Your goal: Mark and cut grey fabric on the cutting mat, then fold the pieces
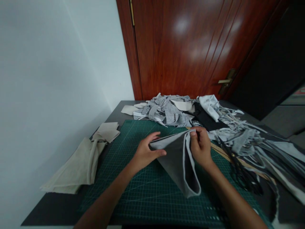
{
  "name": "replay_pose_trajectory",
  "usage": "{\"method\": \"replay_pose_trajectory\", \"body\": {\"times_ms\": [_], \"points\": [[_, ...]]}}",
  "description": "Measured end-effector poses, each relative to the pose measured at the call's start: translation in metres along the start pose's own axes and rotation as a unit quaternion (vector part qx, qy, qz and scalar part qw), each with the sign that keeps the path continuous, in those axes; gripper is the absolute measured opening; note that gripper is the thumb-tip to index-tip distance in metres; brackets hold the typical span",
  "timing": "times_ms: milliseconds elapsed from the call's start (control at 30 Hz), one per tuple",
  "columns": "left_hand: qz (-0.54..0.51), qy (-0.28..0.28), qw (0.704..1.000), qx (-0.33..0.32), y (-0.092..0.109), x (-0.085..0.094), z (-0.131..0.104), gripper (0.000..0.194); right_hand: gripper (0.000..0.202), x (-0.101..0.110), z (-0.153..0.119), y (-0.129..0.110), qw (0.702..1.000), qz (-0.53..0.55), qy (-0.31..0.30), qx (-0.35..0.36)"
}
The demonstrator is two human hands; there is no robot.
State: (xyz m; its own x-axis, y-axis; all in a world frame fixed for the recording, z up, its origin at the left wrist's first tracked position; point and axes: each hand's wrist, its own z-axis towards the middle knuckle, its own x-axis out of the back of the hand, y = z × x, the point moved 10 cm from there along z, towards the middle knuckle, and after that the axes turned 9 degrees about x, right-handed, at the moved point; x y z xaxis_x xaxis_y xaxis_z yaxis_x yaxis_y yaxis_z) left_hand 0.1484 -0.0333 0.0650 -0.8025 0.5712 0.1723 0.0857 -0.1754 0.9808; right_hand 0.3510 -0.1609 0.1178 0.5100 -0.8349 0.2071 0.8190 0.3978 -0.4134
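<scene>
A folded piece of grey fabric (173, 159) is held above the green cutting mat (152, 203). Its layers part in an open loop that hangs down at the lower right. My right hand (200, 144) pinches the upper right corner, thumb on the near side. At the fabric's left end, my left hand (146, 151) holds the edge loosely between a spread thumb and curved fingers. Part of the left fingers is hidden behind the cloth.
Grey fabric scraps (166, 109) are heaped at the back. Black scissors (240, 171) lie right of the mat, beside tangled strips (247, 143) and a brown ruler-like strip (220, 151). Beige cloth (73, 168) lies left, near the white wall (47, 79). A wooden door (181, 47) stands behind.
</scene>
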Motion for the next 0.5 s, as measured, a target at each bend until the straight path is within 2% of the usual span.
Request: {"method": "replay_pose_trajectory", "body": {"times_ms": [67, 100, 200, 267, 333, 400, 500], "points": [[-0.128, 0.073, 0.988, 0.044, -0.020, 0.004, 0.002, 0.095, 0.015, 0.010, 0.001, 0.008, 0.999, -0.022, 0.043, -0.018], [-0.177, 0.055, 0.980, 0.079, -0.031, -0.006, 0.002, 0.095, 0.017, 0.015, 0.000, 0.012, 0.997, -0.033, 0.067, -0.032], [-0.251, -0.100, 0.939, 0.211, -0.059, -0.059, -0.010, 0.076, 0.022, 0.023, -0.004, 0.019, 0.990, -0.046, 0.117, -0.070], [-0.274, -0.128, 0.918, 0.255, -0.069, -0.074, -0.020, 0.063, 0.023, 0.019, -0.005, 0.017, 0.991, -0.030, 0.111, -0.070], [-0.276, -0.095, 0.926, 0.240, -0.071, -0.070, -0.020, 0.058, 0.023, 0.012, -0.005, 0.014, 0.994, -0.005, 0.089, -0.062], [-0.243, -0.053, 0.948, 0.200, -0.070, -0.060, -0.016, 0.053, 0.023, 0.010, -0.004, 0.012, 0.995, 0.014, 0.081, -0.064], [-0.123, -0.023, 0.977, 0.170, -0.072, -0.057, -0.008, 0.037, 0.024, 0.023, -0.005, 0.019, 0.987, 0.017, 0.129, -0.097]]}}
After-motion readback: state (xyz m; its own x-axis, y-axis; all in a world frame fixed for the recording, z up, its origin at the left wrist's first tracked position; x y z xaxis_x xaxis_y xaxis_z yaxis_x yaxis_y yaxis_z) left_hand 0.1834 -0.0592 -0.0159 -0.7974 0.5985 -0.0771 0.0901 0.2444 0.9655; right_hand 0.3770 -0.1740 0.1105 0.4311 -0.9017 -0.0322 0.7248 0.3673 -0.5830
